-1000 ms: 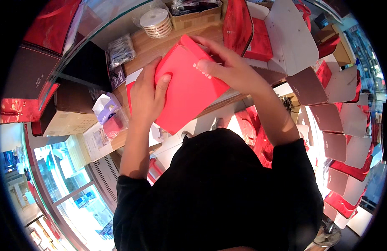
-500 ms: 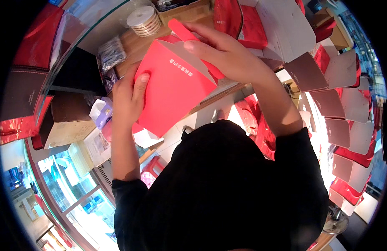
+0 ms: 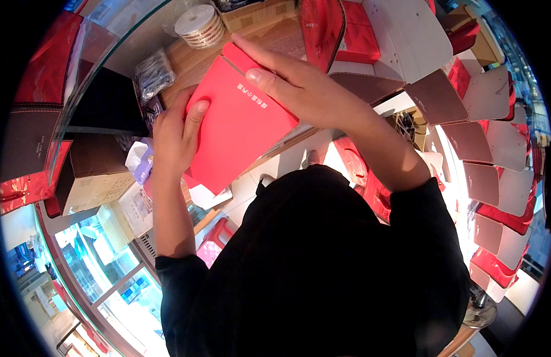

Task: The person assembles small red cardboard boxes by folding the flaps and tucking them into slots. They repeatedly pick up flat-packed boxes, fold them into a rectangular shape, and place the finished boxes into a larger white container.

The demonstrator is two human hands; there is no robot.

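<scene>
A red cardboard box (image 3: 237, 137) with a line of pale print near its far edge is held between my two hands, tilted above the counter. My left hand (image 3: 179, 132) grips its left side, thumb on the upper face and fingers hidden behind. At the far right end, my right hand (image 3: 290, 86) is closed over the box's end flap (image 3: 238, 58), its thumb lying on the edge of the printed face. The flap lies folded against the end, so the inside of the box is out of sight.
Ribbon spools (image 3: 198, 27) and plastic-wrapped packets (image 3: 155, 74) sit on the wooden counter (image 3: 266, 41). Several lidded red gift boxes (image 3: 487, 143) line the right side. A brown carton (image 3: 91, 184), a tissue pack (image 3: 141, 159) and a glass edge (image 3: 109, 53) are at left.
The box's end, which gaped open, is now covered by the flap under my right hand. My right hand has come down and slightly left; the box has shifted slightly left.
</scene>
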